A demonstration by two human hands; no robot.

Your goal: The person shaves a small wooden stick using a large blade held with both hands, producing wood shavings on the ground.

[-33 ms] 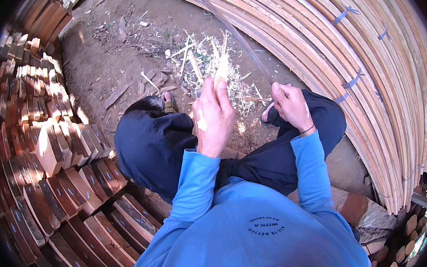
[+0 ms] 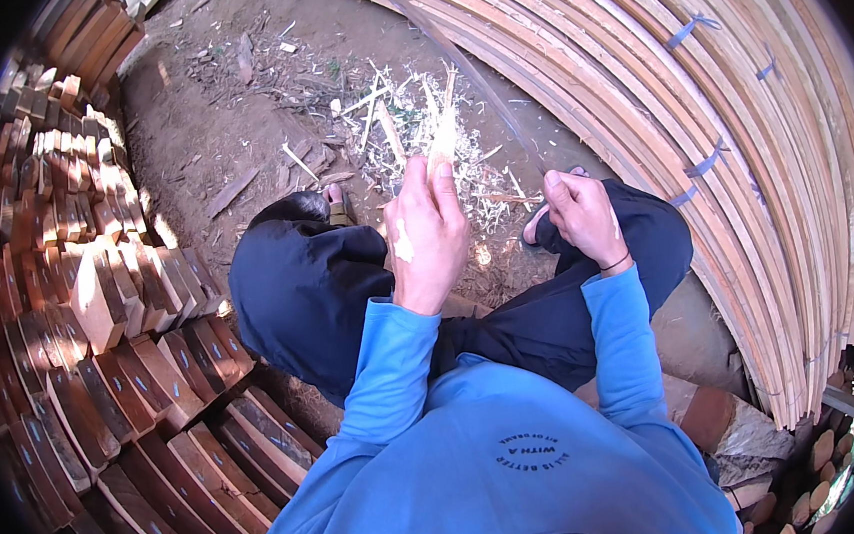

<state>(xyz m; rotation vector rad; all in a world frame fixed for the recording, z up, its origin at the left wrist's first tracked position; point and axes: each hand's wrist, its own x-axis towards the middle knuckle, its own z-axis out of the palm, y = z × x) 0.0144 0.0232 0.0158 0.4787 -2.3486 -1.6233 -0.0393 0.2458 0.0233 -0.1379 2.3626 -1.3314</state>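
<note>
My left hand (image 2: 429, 235) is closed around a pale whittled stick (image 2: 446, 133), whose narrow end points away from me. Close beside it, a second light strip of wood (image 2: 391, 134) reaches up to my knuckles; whether I hold that too, I cannot tell. My right hand (image 2: 582, 217) grips the near end of a long, thin machete (image 2: 466, 65), its handle hidden by my fingers. The blade slants far and to the left, apart from the stick in this view. Curled wood shavings (image 2: 414, 107) lie on the ground beyond my hands.
Stacked wood blocks (image 2: 98, 293) rise on my left. Long planks (image 2: 622, 71), some with blue ties (image 2: 694, 29), run along the right. My knees (image 2: 298, 287) are spread either side of my hands. Wood scraps (image 2: 233, 194) litter the dirt floor.
The machete's blade has turned slightly and its far part sits a little lower. Both hands keep nearly the same place and grip.
</note>
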